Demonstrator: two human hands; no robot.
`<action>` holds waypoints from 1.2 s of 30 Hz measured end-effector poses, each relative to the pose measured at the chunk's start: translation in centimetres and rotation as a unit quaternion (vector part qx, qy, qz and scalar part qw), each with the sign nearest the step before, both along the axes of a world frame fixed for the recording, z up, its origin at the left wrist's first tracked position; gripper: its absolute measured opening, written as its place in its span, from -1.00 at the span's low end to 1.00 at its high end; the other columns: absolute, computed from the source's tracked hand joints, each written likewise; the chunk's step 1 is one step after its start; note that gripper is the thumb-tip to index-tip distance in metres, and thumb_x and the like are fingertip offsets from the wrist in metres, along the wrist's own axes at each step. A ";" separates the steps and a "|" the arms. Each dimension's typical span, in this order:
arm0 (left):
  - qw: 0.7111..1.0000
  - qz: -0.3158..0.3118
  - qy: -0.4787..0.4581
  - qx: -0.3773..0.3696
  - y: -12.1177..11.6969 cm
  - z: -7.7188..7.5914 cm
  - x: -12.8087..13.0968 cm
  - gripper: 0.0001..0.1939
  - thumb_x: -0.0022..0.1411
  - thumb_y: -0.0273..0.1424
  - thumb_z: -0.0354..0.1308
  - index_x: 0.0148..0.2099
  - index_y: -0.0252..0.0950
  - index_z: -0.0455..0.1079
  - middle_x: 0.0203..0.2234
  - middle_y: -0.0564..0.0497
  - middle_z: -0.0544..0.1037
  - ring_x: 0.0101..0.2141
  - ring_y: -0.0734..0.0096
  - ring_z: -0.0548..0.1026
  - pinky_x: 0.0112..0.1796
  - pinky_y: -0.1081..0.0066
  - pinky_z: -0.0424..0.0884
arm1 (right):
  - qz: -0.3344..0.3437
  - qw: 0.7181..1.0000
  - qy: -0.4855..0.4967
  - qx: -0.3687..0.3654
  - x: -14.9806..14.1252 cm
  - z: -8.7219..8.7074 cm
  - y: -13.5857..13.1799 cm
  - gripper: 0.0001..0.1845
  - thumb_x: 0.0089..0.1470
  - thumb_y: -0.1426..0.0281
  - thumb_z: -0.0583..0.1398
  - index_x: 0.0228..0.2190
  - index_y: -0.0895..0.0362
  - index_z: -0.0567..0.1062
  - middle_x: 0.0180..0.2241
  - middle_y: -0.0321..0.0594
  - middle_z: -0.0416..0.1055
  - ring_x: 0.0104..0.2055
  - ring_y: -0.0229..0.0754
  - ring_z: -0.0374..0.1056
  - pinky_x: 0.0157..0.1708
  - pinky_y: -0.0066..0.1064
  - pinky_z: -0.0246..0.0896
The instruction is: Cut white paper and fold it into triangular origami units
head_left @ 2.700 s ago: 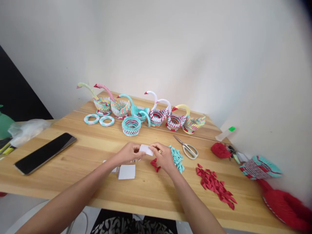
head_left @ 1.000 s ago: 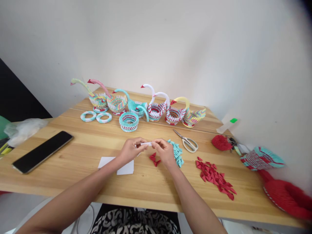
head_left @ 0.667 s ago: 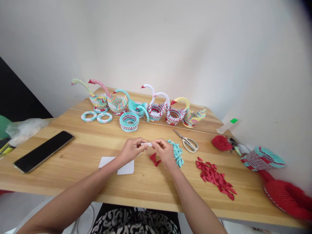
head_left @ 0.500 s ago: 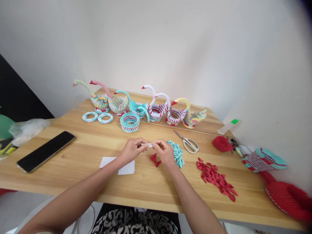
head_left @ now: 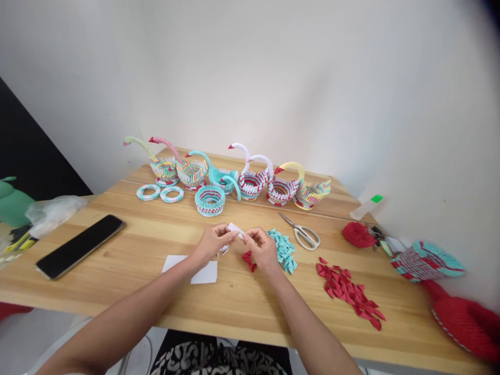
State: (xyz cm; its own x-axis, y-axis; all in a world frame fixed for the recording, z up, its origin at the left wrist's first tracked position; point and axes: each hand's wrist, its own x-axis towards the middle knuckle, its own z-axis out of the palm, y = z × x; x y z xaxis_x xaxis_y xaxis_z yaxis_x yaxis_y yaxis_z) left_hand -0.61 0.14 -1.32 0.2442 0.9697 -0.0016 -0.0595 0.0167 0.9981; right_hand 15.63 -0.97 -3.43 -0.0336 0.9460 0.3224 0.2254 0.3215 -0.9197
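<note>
- White paper sits at the centre of the clock, twelve towards the wall: the left hand (head_left: 212, 243) pinches the white paper slip (head_left: 235, 229) at its near edge, thumb against fingers.
- The right hand (head_left: 262, 250) pinches the same slip at its four-o'clock end; the slip is held above the desk (head_left: 242, 317).
- The slip looks partly worked, probably folded over once or more; it lacks the pointed shape of the coloured pieces. White sheets (head_left: 205, 273) lie flat at seven and eight o'clock, apparently uncreased.
- The slip is narrow, plain and straight-edged, slanting from eleven to five; its folds are too small to count.
- Just beside the left hand, at seven, are small white folded pieces (head_left: 223, 250), partly hidden.
- At five, red folded pieces (head_left: 249, 260) lie by the right hand; at four, a heap of turquoise triangles (head_left: 284, 252) and, farther out, red triangles (head_left: 347, 289).
- At three, scissors (head_left: 307, 237), blades towards eleven.
- At nine, well apart, a smartphone (head_left: 80, 246).
- At eleven, a turquoise paper bowl (head_left: 210, 207); at ten, two paper rings (head_left: 172, 200).
- From ten to two, a row of paper swans (head_left: 252, 191).
</note>
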 end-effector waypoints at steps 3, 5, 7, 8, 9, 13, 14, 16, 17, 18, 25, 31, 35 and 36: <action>1.000 0.009 0.000 0.005 0.0 -0.1 0.0 -0.66 -0.02 -0.17 0.21 -0.52 -0.36 0.28 -0.66 0.13 0.30 -0.62 0.61 0.21 -0.56 0.54 0.13 | 0.008 1.000 0.012 -0.010 0.0 0.0 0.1 -0.82 0.01 0.27 0.19 -0.47 0.13 0.41 -0.54 -0.32 0.36 -0.47 -0.27 0.26 -0.45 -0.47 0.16; 1.000 0.009 0.006 0.017 0.0 -0.2 0.0 -0.66 -0.02 -0.17 0.21 -0.52 -0.35 0.27 -0.66 0.14 0.28 -0.63 0.62 0.19 -0.57 0.54 0.12 | 0.020 0.999 0.018 -0.022 -0.1 0.1 0.1 -0.82 0.01 0.26 0.20 -0.42 0.13 0.43 -0.51 -0.31 0.38 -0.45 -0.26 0.28 -0.42 -0.46 0.17; 0.999 0.005 0.015 0.030 0.0 -0.3 0.1 -0.66 -0.03 -0.17 0.21 -0.52 -0.35 0.26 -0.68 0.15 0.24 -0.64 0.62 0.17 -0.58 0.54 0.10 | 0.036 0.999 0.018 -0.035 -0.1 0.3 0.0 -0.81 0.02 0.26 0.19 -0.36 0.12 0.44 -0.45 -0.28 0.42 -0.42 -0.25 0.30 -0.39 -0.45 0.20; 0.999 0.004 0.019 0.036 0.0 -0.4 0.1 -0.66 -0.03 -0.17 0.21 -0.52 -0.35 0.26 -0.68 0.16 0.23 -0.64 0.62 0.16 -0.59 0.55 0.09 | 0.043 0.998 0.017 -0.040 -0.2 0.4 -0.1 -0.80 0.02 0.26 0.19 -0.34 0.12 0.45 -0.43 -0.27 0.44 -0.40 -0.24 0.31 -0.37 -0.44 0.20; 0.999 0.004 0.021 0.039 0.0 -0.4 0.1 -0.66 -0.03 -0.16 0.21 -0.53 -0.35 0.25 -0.69 0.16 0.22 -0.65 0.63 0.15 -0.59 0.55 0.09 | 0.047 0.998 0.016 -0.042 -0.2 0.5 -0.1 -0.80 0.02 0.26 0.19 -0.32 0.12 0.45 -0.41 -0.26 0.45 -0.39 -0.23 0.32 -0.36 -0.43 0.21; 0.999 0.016 0.012 0.029 0.1 -0.5 0.0 -0.66 0.01 -0.16 0.18 -0.52 -0.34 0.26 -0.68 0.16 0.23 -0.65 0.63 0.16 -0.59 0.55 0.09 | 0.035 0.998 0.017 -0.040 -0.3 0.6 -0.2 -0.79 0.01 0.26 0.19 -0.31 0.11 0.44 -0.39 -0.25 0.46 -0.37 -0.21 0.34 -0.34 -0.41 0.23; 0.999 0.023 0.009 0.027 0.1 -0.4 0.0 -0.66 0.03 -0.16 0.17 -0.51 -0.35 0.26 -0.68 0.15 0.24 -0.65 0.62 0.17 -0.59 0.54 0.10 | 0.031 0.999 0.016 -0.039 -0.3 0.5 -0.1 -0.78 0.01 0.26 0.20 -0.29 0.11 0.44 -0.38 -0.25 0.46 -0.37 -0.21 0.35 -0.34 -0.41 0.23; 0.999 0.035 0.004 0.029 0.2 -0.2 -0.2 -0.65 0.06 -0.16 0.15 -0.52 -0.35 0.26 -0.67 0.14 0.26 -0.64 0.61 0.19 -0.58 0.54 0.12 | 0.027 0.999 0.012 -0.039 -0.2 0.3 -0.1 -0.76 0.00 0.27 0.20 -0.26 0.10 0.44 -0.37 -0.25 0.46 -0.36 -0.21 0.35 -0.34 -0.41 0.22; 0.999 0.039 0.001 0.029 0.3 -0.1 -0.2 -0.65 0.07 -0.16 0.15 -0.53 -0.35 0.26 -0.67 0.13 0.26 -0.64 0.61 0.19 -0.58 0.54 0.12 | 0.027 0.999 0.009 -0.039 -0.2 0.2 0.0 -0.75 0.01 0.27 0.20 -0.24 0.09 0.44 -0.37 -0.26 0.46 -0.35 -0.21 0.35 -0.35 -0.41 0.21; 0.999 0.041 0.000 0.029 0.3 -0.1 -0.3 -0.65 0.07 -0.16 0.15 -0.53 -0.35 0.26 -0.67 0.13 0.26 -0.64 0.61 0.19 -0.58 0.54 0.12 | 0.029 0.999 0.006 -0.040 -0.2 0.1 0.0 -0.75 0.01 0.27 0.19 -0.23 0.09 0.45 -0.37 -0.26 0.46 -0.35 -0.21 0.34 -0.35 -0.42 0.21; 0.997 0.066 0.004 0.028 0.2 0.0 -0.3 -0.66 0.06 -0.15 0.16 -0.50 -0.36 0.29 -0.65 0.13 0.30 -0.63 0.61 0.22 -0.58 0.55 0.14 | 0.034 0.999 -0.007 -0.039 -0.2 -0.5 0.3 -0.68 0.00 0.30 0.19 -0.15 0.09 0.44 -0.43 -0.29 0.38 -0.40 -0.24 0.27 -0.43 -0.45 0.15; 1.000 0.002 0.010 0.010 0.4 -1.1 -0.1 -0.65 0.00 -0.16 0.20 -0.53 -0.35 0.27 -0.68 0.16 0.23 -0.64 0.62 0.18 -0.58 0.54 0.10 | 0.026 0.999 0.004 -0.038 -0.6 -0.7 0.1 -0.63 0.02 0.30 0.17 -0.10 0.10 0.41 -0.47 -0.32 0.33 -0.44 -0.27 0.23 -0.45 -0.47 0.13; 1.000 0.012 -0.009 -0.003 0.4 -0.6 -0.2 -0.66 0.00 -0.16 0.20 -0.52 -0.35 0.28 -0.66 0.13 0.28 -0.63 0.60 0.20 -0.57 0.53 0.13 | 0.032 0.999 -0.014 -0.028 -0.7 -0.7 0.1 -0.64 0.04 0.31 0.16 -0.09 0.09 0.40 -0.45 -0.32 0.35 -0.44 -0.27 0.24 -0.43 -0.46 0.16; 1.000 0.016 -0.016 -0.005 0.3 -0.3 -0.2 -0.66 0.01 -0.15 0.19 -0.51 -0.35 0.29 -0.65 0.12 0.30 -0.62 0.59 0.23 -0.55 0.53 0.16 | 0.034 0.999 -0.022 -0.024 -0.6 -0.6 0.1 -0.64 0.04 0.32 0.15 -0.08 0.08 0.40 -0.45 -0.32 0.36 -0.43 -0.27 0.25 -0.41 -0.45 0.17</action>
